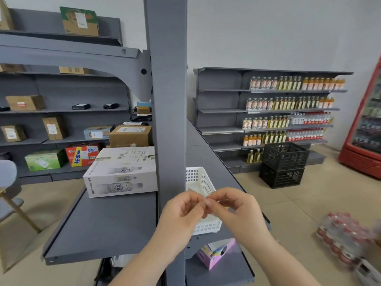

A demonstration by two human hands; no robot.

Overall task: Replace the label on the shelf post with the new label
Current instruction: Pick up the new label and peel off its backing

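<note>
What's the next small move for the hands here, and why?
Probably finish peeling or separating the small label pinched between the fingertips of the left hand and right hand. Both hands meet over the white basket, just right of the grey shelf post, and no label shows on the post's visible face, so sticking likely comes next.

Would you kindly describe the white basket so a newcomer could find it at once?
Start at the tall grey shelf post in the centre. Just right of it, on the grey shelf, behind both hands, sits the white basket. It alone has lattice plastic walls; its neighbours are cardboard boxes.
</note>
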